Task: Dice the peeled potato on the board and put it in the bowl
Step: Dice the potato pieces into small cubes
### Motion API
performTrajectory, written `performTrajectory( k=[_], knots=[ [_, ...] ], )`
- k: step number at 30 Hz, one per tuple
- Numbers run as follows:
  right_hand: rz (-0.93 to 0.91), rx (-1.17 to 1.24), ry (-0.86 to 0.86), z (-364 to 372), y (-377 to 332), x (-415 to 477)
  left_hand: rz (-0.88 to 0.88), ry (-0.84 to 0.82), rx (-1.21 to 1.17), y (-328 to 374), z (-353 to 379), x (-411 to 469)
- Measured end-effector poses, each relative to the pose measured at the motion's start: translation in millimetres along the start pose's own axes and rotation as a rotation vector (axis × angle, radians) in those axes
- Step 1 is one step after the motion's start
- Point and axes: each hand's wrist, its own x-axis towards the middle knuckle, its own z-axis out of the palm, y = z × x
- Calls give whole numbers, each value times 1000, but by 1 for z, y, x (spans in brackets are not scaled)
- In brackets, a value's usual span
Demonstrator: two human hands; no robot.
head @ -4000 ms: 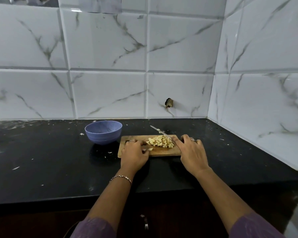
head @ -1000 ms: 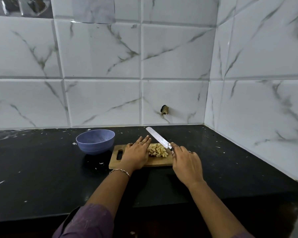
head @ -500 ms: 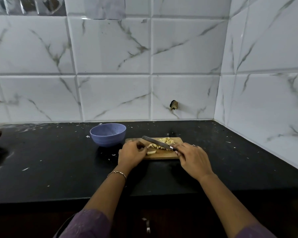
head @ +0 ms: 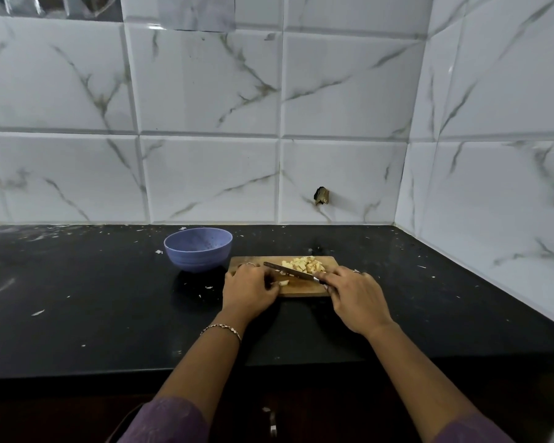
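Wooden board point(head: 304, 290); handle of knife point(head: 288, 270) hidden inside right hand point(head: 354, 295).

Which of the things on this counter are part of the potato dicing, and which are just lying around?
In use: knife in the right hand; potato piece held by the left hand; diced potato; board; bowl.
Lying about: white scraps on the counter; dark stub on the wall tile.
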Motion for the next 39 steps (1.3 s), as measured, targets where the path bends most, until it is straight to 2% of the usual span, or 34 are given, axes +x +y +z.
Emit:
performTrajectory(
  k=[11,16,23,34,39],
  knots=[
    [68,-99,3,2,-3,7,-6,13,-24,-2,1,-1],
    [64,-5,38,2,-1,5,-15,28,-26,-2,2,-1],
    [3,54,-44,0,-2,1,-16,43,-45,0,0,-3],
    [152,-26,23,-3,-6,3,-53,47,-8,1,0,-1],
    [135,26,-40,-6,-10,1,-90,63,19,1,1,0]
  ],
)
